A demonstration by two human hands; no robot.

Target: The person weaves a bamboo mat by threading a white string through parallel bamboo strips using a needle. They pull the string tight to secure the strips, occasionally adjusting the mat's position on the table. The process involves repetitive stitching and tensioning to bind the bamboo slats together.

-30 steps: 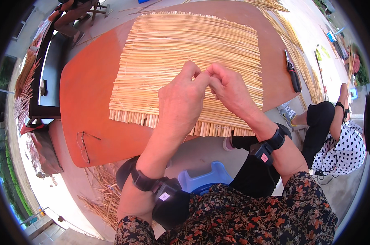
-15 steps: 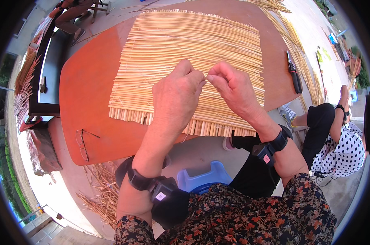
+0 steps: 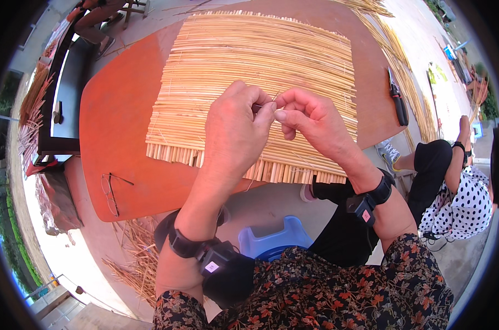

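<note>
A mat of pale yellow reed stalks [image 3: 249, 60], laid side by side and bound with thin thread, lies on the brown-orange table. Above its middle my left hand [image 3: 238, 124] is closed, thumb and forefinger pinched on a fine thread [image 3: 275, 97]. Right against those fingertips, my right hand [image 3: 315, 118] pinches the same thread between thumb and forefinger, the other fingers curled. Only short bits of thread show between the fingers; the rest is hidden or too fine to make out.
Red-and-black pruning shears [image 3: 397, 98] rest at the table's right side, eyeglasses [image 3: 111, 193] at its left front. Loose stalks [image 3: 136, 261] lie on the floor beside a blue plastic stool [image 3: 276, 237]. Another person in a polka-dot top [image 3: 458, 201] sits at right.
My fingertips have come closer together and now meet. The right hand has turned slightly and shifted left, its fingers more spread. The mat has hardly moved.
</note>
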